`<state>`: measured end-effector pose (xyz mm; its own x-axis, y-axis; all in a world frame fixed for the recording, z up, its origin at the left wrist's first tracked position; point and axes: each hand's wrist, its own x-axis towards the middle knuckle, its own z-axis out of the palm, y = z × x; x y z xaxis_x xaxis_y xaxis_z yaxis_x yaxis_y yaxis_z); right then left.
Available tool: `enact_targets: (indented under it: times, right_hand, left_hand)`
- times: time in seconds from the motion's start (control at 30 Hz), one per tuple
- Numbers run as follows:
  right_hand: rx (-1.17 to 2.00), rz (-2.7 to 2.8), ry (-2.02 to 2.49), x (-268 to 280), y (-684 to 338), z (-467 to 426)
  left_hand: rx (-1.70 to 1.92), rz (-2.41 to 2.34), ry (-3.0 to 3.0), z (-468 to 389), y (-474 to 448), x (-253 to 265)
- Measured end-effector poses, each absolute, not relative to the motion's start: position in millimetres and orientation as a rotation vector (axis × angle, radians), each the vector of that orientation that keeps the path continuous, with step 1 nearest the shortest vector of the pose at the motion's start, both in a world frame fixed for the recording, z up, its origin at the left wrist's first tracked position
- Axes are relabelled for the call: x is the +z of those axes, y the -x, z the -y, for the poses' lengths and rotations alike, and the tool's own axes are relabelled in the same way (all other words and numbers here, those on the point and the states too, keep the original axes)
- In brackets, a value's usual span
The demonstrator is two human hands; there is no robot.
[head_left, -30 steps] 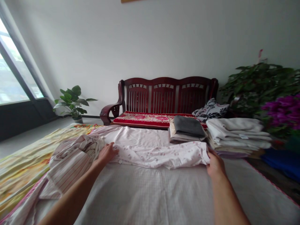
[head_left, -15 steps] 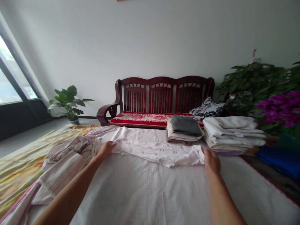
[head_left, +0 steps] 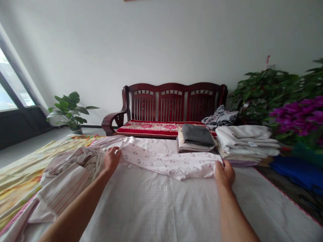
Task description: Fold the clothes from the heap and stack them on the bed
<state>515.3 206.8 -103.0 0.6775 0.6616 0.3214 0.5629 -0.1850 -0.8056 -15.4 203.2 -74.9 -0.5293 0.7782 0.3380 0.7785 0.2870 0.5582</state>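
A white garment with a small printed pattern (head_left: 164, 163) stretches sideways between my two hands, over a pale sheet (head_left: 156, 208). It looks like a pair of child's trousers or a top; I cannot tell which. My left hand (head_left: 111, 159) pinches its left end, where a small white tag hangs at the lower edge. Its right end is gripped by my right hand (head_left: 225, 173), fingers closed on the corner. Beside my left forearm lies a heap of crumpled striped clothes (head_left: 73, 174).
Folded dark grey cloth (head_left: 198, 135) tops a small stack beyond the garment. Right of it stands a taller stack of folded light cloths (head_left: 247, 143). Behind is a wooden bench (head_left: 173, 101) with a red cover. Purple flowers (head_left: 300, 114) and blue cloth (head_left: 297, 173) are at right, a potted plant (head_left: 72, 109) at left.
The garment is pulled straighter and flatter between my hands, and its left end is raised. My left hand has moved slightly up and left. The view has shifted a little.
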Motion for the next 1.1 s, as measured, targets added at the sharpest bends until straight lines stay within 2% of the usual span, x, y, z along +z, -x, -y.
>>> enact_targets:
  times: [0.27, 0.6, 0.77, 0.97, 1.1]
  right_hand:
    - [0.197, 0.705, 1.402, -121.8, -519.1, -213.9]
    - [0.46, 0.865, 1.384, -118.9, -523.1, -198.6]
    - [0.559, 0.807, 1.269, -109.5, -516.6, -185.9]
    - [0.406, 0.755, 1.277, -106.1, -520.8, -179.7]
    - [0.387, 0.682, 1.15, -111.9, -528.5, -184.5]
  left_hand:
    - [-1.517, 2.192, 1.647, -165.6, 32.2, -112.0]
    - [-1.183, 1.897, 2.124, -147.8, 17.8, -118.1]
    - [-1.184, 1.932, 1.952, -141.0, 15.3, -115.6]
    - [-1.335, 1.817, 1.592, -123.9, 15.7, -101.3]
    - [-1.458, 1.746, 1.575, -115.0, 22.8, -97.0]
